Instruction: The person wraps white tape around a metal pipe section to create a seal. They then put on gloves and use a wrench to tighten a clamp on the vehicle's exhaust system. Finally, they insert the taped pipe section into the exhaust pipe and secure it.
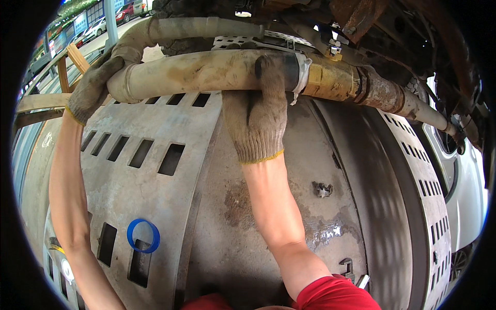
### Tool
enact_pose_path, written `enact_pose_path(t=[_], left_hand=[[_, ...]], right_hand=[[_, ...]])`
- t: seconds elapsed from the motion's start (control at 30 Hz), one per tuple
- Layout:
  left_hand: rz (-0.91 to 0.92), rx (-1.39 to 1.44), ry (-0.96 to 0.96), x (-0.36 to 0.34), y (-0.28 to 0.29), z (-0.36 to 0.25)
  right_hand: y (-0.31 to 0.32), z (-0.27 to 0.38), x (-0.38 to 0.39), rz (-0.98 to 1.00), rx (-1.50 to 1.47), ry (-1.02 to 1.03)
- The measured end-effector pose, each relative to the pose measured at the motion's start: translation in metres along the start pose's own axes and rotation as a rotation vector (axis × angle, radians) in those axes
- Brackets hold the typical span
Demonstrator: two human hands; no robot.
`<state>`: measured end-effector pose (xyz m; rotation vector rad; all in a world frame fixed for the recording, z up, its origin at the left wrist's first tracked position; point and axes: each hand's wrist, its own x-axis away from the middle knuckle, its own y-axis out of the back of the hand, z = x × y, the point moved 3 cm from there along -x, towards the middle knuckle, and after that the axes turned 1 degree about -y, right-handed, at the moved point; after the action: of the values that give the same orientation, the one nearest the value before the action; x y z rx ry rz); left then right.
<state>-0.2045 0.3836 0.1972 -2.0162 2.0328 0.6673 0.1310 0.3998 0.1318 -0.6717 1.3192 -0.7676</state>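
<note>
A thick, stained beige pipe [196,72] crosses in front of me and curves back at its left end. My left hand [92,89], in a dirty knitted glove, is closed round the bend there. My right hand [258,116], gloved too, grips the pipe from below near its right end, with a finger or thumb up over a dark band [292,71]. White tape or film [304,75] hangs ragged at that end. It meets a brass-coloured fitting [330,80], which leads into a rusty pipe [385,90]. The fingers behind the pipe are hidden.
Dark, rusty vehicle underparts [361,20] hang at the upper right. Slotted metal plates [155,124] flank a wet, stained floor. On the left plate lies a blue ring [143,236]. A wrench-like tool [347,268] lies lower right. Wooden bars [41,102] stand at left; a white vehicle [460,196] at right.
</note>
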Motion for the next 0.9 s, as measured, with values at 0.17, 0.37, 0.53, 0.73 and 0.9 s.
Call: enact_pose_path(t=[0.17, 0.37, 0.53, 0.73, 0.9], left_hand=[[-0.108, -0.361, -0.147, 0.018, 0.005, -0.026], [-0.131, -0.388, -0.204, 0.057, -0.026, -0.052], [-0.200, -0.472, -0.296, 0.066, -0.028, -0.057], [-0.338, -0.733, -0.435, 0.083, -0.026, -0.034], [-0.388, -0.862, -0.557, 0.092, -0.034, -0.029]], right_hand=[[-0.003, -0.006, 0.003, -0.107, 0.101, 0.080], [-0.019, -0.008, 0.000, -0.186, 0.033, 0.078], [-0.023, -0.009, -0.001, -0.184, -0.021, 0.098], [-0.018, -0.013, 0.006, -0.226, 0.851, 0.458], [-0.020, -0.008, -0.002, -0.304, 0.233, 0.158]])
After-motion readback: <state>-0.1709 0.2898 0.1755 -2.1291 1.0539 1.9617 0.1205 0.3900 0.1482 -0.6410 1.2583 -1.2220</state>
